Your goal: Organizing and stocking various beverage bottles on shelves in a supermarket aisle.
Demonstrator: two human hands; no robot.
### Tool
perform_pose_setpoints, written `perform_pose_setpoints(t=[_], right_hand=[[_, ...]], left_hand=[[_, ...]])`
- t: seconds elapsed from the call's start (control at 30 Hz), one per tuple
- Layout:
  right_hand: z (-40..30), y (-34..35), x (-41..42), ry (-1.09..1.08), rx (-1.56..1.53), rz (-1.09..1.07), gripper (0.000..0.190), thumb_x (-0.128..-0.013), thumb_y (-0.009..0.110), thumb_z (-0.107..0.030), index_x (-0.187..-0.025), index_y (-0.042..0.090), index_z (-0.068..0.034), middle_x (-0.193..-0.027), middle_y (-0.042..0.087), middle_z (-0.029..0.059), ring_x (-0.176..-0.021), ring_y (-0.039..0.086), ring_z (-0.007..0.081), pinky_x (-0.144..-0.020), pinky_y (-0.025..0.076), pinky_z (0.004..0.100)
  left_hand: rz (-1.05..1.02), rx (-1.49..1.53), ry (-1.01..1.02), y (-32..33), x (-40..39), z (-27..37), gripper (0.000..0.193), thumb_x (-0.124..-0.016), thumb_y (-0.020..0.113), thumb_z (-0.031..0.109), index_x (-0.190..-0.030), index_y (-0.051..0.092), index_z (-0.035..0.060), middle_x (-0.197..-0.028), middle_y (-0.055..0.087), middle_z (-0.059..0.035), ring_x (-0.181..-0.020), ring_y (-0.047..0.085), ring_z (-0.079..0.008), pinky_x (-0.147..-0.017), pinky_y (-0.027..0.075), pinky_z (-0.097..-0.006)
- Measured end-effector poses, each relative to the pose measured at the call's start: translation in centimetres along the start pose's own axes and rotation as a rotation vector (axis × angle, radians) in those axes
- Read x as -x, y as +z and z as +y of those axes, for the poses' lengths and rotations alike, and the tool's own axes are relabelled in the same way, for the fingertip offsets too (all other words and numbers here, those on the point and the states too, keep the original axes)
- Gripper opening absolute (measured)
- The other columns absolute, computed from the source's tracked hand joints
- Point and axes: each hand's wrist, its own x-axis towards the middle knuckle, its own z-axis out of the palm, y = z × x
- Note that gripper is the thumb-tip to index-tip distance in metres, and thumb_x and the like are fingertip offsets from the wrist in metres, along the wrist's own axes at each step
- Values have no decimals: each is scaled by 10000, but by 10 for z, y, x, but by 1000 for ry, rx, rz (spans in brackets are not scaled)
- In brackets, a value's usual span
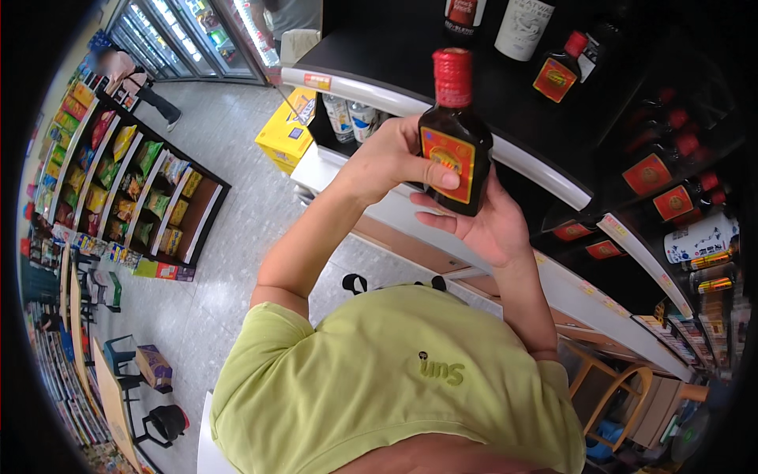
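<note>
A dark glass bottle (455, 130) with a red cap and a red-and-yellow label is held up before the shelf. My left hand (402, 160) grips its side, the thumb lying across the label. Against the lower right side of the bottle rests my right hand (485, 225), palm up, its fingers partly spread under and behind the base. A similar small bottle (556, 74) stands on the black shelf (367, 59) beyond, beside a white-labelled bottle (524, 26) and another dark bottle (465, 18).
More red-labelled bottles (648, 172) line the right side. A white shelf edge (533, 169) runs just behind my hands. At left are a yellow carton (290, 130) and a snack rack (142, 189). Another person (133, 83) stands beyond the rack. A wooden chair (616, 391) is at lower right.
</note>
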Motion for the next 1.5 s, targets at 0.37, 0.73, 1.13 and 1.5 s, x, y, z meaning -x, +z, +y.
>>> perform_pose_setpoints(t=[0.37,0.73,1.13,1.5], right_hand=[[65,-3,-20,-212,157,138,645,-874,719,-212,-1374,373,5,-1268,510,88,-1194,521,188,-1023,422,340],[83,16,-21,-179,279,276,515,-977,498,-123,-1429,303,27,-1354,474,139,-1243,500,210,-1055,417,378],[94,15,-11,-172,301,297,475,-982,505,-116,-1404,333,21,-1316,500,126,-1218,524,179,-1041,441,352],[113,3,-2,-165,206,304,491,-998,470,-175,-1433,312,-11,-1346,488,105,-1218,515,195,-1020,446,390]], left_hand=[[101,171,176,-13,62,-55,1085,-705,851,352,-1512,179,78,-1393,468,-166,-1223,529,-270,-1062,389,-421],[218,394,125,-35,56,-54,616,-922,503,426,-1354,445,-9,-1123,642,-202,-993,648,-237,-885,529,-351],[158,405,60,-36,52,-60,706,-865,497,442,-1356,423,-60,-1050,640,-210,-964,640,-268,-872,528,-363],[55,427,60,-42,71,-73,749,-822,609,347,-1399,342,-49,-1231,562,-246,-1150,576,-344,-984,486,-443]])
